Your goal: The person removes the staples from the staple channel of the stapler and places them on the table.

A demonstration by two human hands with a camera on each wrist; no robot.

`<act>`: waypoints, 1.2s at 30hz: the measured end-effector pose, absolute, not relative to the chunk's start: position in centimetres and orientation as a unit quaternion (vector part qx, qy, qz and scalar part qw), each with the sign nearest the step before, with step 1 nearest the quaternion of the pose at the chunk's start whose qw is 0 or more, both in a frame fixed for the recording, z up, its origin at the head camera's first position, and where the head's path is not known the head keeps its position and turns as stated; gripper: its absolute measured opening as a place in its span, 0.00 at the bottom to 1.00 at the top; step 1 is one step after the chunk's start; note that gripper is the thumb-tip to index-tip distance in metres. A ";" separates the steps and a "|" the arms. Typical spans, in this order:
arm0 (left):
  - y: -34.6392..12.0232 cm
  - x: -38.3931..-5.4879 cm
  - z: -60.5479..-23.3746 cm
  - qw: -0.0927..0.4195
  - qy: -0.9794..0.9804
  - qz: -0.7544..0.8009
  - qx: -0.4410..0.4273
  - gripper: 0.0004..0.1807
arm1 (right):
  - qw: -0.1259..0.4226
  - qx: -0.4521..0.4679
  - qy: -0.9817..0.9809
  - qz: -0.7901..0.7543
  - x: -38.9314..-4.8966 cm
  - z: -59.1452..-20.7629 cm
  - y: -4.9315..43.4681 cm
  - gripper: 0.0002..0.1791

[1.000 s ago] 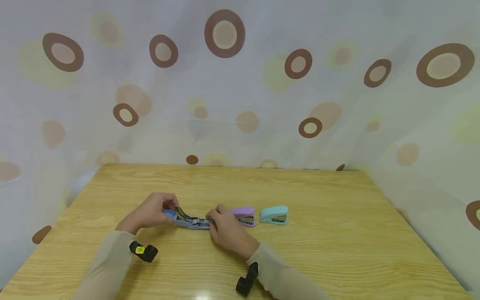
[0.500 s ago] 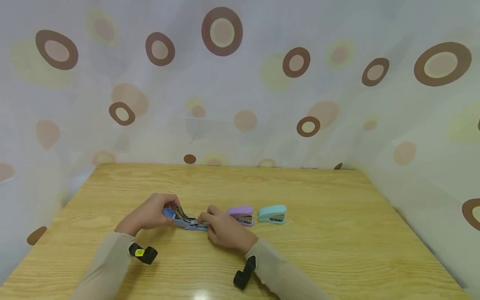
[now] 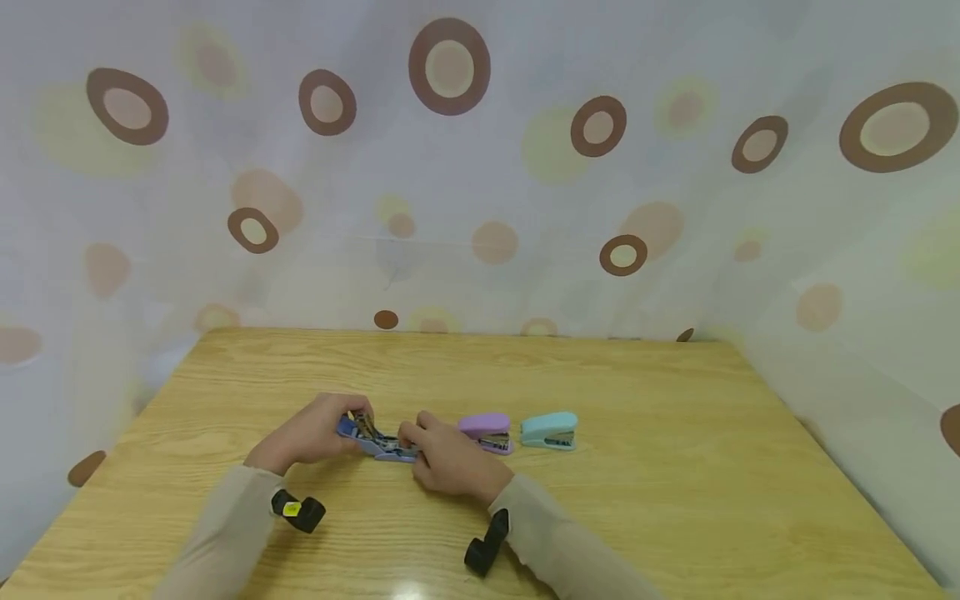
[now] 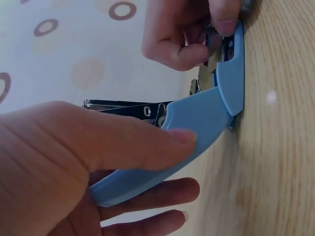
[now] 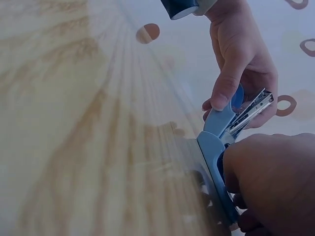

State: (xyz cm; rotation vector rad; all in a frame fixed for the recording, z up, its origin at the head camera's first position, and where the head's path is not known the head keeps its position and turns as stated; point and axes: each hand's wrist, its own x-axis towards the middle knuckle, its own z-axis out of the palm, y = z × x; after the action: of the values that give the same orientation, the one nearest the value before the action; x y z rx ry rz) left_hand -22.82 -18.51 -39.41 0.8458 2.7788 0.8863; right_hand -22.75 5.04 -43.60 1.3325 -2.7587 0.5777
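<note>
A blue stapler (image 4: 197, 118) lies opened wide on the table, its cover swung back to the left and tilted up from the base. My left hand (image 3: 322, 429) grips the cover, the thumb along its side and the other fingers behind. Between the cover and the base, the metal staple magazine (image 5: 251, 110) sticks up at an angle. My right hand (image 3: 457, 462) holds the base at its right end, with thumb and fingertips at the metal strip inside. Its fingers hide part of that end in the head view.
A purple stapler (image 3: 483, 423) stands just behind my right hand, with a mint-green stapler (image 3: 550, 428) to its right. Wood-grain table (image 3: 675, 500) stretches around them. A patterned curtain (image 3: 480, 167) hangs along its back and sides.
My left hand has shifted slightly right with the stapler's cover, tipping it up more. My right hand has slid a little left along the base. The other two staplers stay put.
</note>
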 end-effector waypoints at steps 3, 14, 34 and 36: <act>-18.5 -22.9 -39.5 0.054 0.913 0.294 0.278 0.14 | 0.026 0.433 -0.881 0.187 -22.9 -43.7 4.9 0.10; -18.4 -22.9 -39.4 0.047 0.918 0.288 0.269 0.14 | 0.041 0.453 -0.874 0.171 -23.1 -43.5 4.8 0.07; -18.7 -23.0 -39.6 0.057 0.917 0.302 0.252 0.13 | 0.026 0.459 -0.862 0.214 -23.8 -43.8 5.7 0.07; -18.7 -23.1 -39.6 0.062 0.917 0.305 0.250 0.13 | 0.022 0.457 -0.863 0.215 -23.8 -43.9 5.7 0.07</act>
State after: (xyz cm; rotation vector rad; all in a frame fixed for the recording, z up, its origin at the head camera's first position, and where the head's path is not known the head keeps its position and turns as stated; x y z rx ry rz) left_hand -23.07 -18.68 -39.62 0.7569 2.7724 0.9216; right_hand -23.84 5.69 -43.92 1.4160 -2.6737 0.6663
